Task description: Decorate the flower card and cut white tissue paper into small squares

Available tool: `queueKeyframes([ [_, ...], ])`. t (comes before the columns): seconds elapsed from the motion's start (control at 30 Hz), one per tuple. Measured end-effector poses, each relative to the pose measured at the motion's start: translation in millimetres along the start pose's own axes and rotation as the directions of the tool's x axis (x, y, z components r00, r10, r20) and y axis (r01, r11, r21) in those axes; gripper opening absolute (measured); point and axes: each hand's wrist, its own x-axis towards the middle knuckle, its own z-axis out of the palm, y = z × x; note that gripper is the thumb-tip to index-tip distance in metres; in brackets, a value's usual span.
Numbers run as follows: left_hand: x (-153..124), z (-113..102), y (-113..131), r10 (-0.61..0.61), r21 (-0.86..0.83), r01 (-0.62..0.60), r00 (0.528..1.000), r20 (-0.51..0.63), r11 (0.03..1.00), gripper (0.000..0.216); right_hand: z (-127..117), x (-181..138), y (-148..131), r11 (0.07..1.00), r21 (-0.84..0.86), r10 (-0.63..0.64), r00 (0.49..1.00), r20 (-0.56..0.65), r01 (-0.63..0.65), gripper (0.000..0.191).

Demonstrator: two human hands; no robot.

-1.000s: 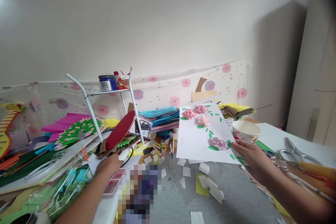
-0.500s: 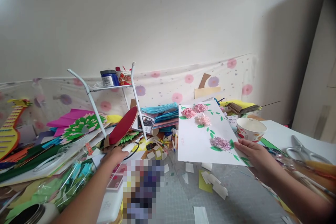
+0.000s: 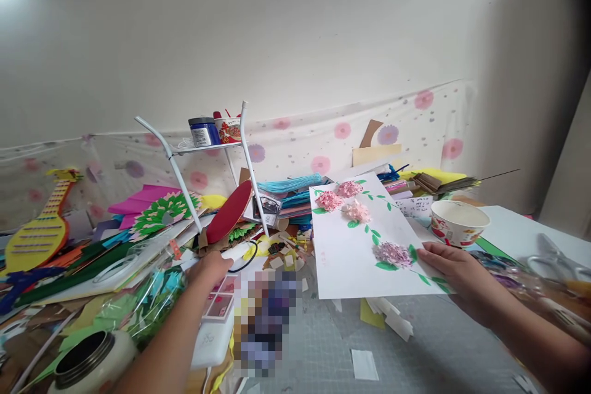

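Note:
My right hand (image 3: 462,274) pinches the right edge of a white sheet with paper flowers (image 3: 341,258), held up over the grey cutting mat (image 3: 323,351). Pink and purple flower clusters and green leaves are on the sheet. My left hand (image 3: 209,274) is closed at the left; a white object (image 3: 236,251) with a black cord-like loop shows beyond its fingers, its kind unclear. Beside that hand lies a pink compartment case (image 3: 219,305). The red fan-shaped disc (image 3: 229,212) leans just behind it.
A white-legged stand (image 3: 210,149) at the back carries a blue jar (image 3: 204,132) and a paper cup. At the right are a paper bowl (image 3: 459,221) and scissors (image 3: 554,261). Craft paper piles up at left, near an open jar (image 3: 90,363). Paper scraps (image 3: 364,364) lie on the mat.
The view has turned slightly left, so most things appear shifted right. The flower sheet sits a little lower relative to the mat. More of the white object shows at my left hand.

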Motion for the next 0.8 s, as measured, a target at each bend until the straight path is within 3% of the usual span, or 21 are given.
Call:
queueKeyframes([
  [0.17,-46,-23,-10,0.072,-0.029,-0.076,0.991,-0.115,0.997,0.040,9,-5,1,0.999,-0.023,0.028,0.999,0.033,-0.028,0.019],
  [0.3,-94,-29,-28,0.088,-0.050,-0.101,0.971,-0.224,0.994,0.046,49,-11,0,0.998,-0.039,0.052,0.993,0.104,-0.048,0.024],
  [0.43,-136,-22,-57,0.058,-0.109,-0.098,0.946,-0.318,0.989,0.054,120,-6,-1,0.988,-0.148,-0.001,0.973,0.230,0.036,0.023],
  [0.53,-159,-7,-77,0.019,-0.337,-0.139,0.942,-0.335,0.931,0.057,184,13,1,0.974,-0.212,-0.011,0.955,0.297,0.077,0.020],
  [0.67,-178,23,-100,0.004,-0.636,-0.233,0.940,-0.340,0.735,0.057,267,55,6,0.931,-0.347,0.006,0.950,0.312,0.108,0.019],
  [0.8,-185,52,-115,0.060,-0.784,-0.335,0.932,-0.358,0.522,0.053,333,92,15,0.880,-0.463,0.030,0.962,0.272,0.103,0.030],
])
